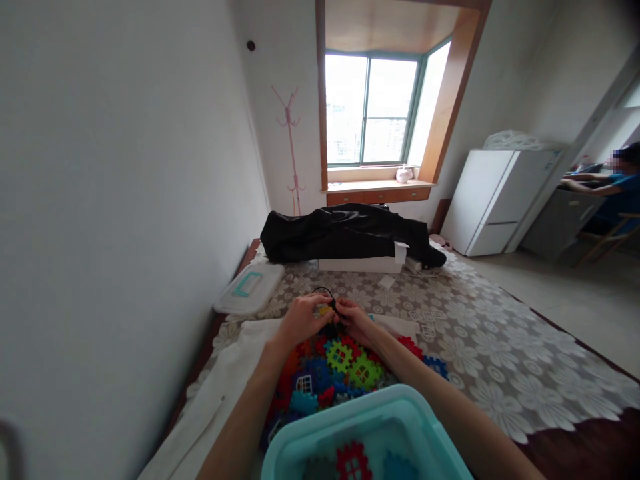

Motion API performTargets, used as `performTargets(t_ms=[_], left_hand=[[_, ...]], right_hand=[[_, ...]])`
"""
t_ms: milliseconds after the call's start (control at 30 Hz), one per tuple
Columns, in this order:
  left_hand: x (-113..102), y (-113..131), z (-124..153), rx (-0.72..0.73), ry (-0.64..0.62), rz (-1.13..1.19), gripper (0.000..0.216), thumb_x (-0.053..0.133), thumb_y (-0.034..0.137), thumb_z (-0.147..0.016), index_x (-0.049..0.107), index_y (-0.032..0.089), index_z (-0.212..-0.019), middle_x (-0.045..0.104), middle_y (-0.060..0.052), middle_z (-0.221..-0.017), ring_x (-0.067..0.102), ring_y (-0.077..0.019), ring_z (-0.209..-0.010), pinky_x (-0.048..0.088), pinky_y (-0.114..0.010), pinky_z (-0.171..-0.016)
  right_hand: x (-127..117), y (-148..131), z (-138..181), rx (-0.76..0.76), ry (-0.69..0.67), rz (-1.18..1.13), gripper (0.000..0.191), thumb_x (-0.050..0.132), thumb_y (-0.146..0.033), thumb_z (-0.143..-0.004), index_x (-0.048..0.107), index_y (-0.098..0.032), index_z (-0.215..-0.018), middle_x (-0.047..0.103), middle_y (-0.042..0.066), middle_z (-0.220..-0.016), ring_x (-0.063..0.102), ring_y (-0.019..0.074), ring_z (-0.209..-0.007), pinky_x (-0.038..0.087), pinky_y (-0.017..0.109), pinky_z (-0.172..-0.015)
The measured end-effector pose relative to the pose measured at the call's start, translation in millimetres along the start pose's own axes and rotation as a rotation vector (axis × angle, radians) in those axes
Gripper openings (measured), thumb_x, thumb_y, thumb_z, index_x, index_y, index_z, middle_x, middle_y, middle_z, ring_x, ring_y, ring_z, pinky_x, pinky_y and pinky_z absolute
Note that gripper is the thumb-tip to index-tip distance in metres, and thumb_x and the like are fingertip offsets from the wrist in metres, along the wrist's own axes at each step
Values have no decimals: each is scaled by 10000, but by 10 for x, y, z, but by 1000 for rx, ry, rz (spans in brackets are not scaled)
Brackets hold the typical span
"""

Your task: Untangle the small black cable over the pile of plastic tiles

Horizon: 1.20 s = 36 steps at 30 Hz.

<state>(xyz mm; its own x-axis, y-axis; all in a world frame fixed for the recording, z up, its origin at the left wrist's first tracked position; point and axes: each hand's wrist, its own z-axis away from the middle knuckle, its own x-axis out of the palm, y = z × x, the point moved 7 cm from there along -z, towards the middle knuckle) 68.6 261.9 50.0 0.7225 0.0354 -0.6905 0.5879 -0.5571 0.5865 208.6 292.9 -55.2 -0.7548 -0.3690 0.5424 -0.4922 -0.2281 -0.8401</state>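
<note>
I judge this two-handed handling: right hand (354, 321) pinches the dark item (332, 329) at the far side of the plastic pieces (332, 353), left hand's (304, 319) grip I cannot tell, next calling for steadiness.

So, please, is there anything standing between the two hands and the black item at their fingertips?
Nothing visible blocks the right hand: its fingers are on the black item. At the left hand, a small yellow piece shows between thumb and fingers, beside the item; I cannot tell whether it is separate.
</note>
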Motion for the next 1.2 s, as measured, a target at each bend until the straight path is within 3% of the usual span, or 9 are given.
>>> performTargets(t_ms=[367,633,833,1000,1200], left_hand=[[-9,-34,-38,-10,5,25,152,781,241,-968,908,254,-1052,900,-105,-1199,849,-320,-1166,635,-437,-1110],[58,13,-30,-28,16,-60,203,728,185,-967,887,238,-1081,897,-108,-1172,847,-306,-1144,634,-416,-1082],[51,-23,-10,-67,46,-84,291,637,128,-954,880,207,-1093,901,-127,-1132,851,-339,-1110,635,-470,-1070],[5,-32,1,-59,-32,20,285,749,233,-929,880,245,-1182,911,-66,-1186,859,-299,-1147,643,-396,-1074],[-51,-55,-11,-97,-38,93,227,795,282,-912,898,272,-1114,917,-40,-1128,859,-308,-1123,634,-398,-1074]], right_hand=[[9,-5,1,-7,-10,35,498,1039,-548,-703,702,-205,-832,667,-4,-662,383,100,-576,131,296,-558],[-2,-8,-4,-13,7,31,539,1046,-577,-684,686,-204,-831,683,6,-678,433,105,-584,149,291,-567],[14,25,2,6,0,33,539,1058,-563,-667,710,-203,-869,695,2,-672,450,110,-583,140,290,-553],[19,16,6,14,-1,20,508,1048,-534,-682,719,-199,-878,678,-2,-689,461,113,-597,179,290,-562],[28,11,22,15,-5,10,485,1037,-528,-712,705,-199,-843,663,0,-670,437,111,-597,168,287,-573]])
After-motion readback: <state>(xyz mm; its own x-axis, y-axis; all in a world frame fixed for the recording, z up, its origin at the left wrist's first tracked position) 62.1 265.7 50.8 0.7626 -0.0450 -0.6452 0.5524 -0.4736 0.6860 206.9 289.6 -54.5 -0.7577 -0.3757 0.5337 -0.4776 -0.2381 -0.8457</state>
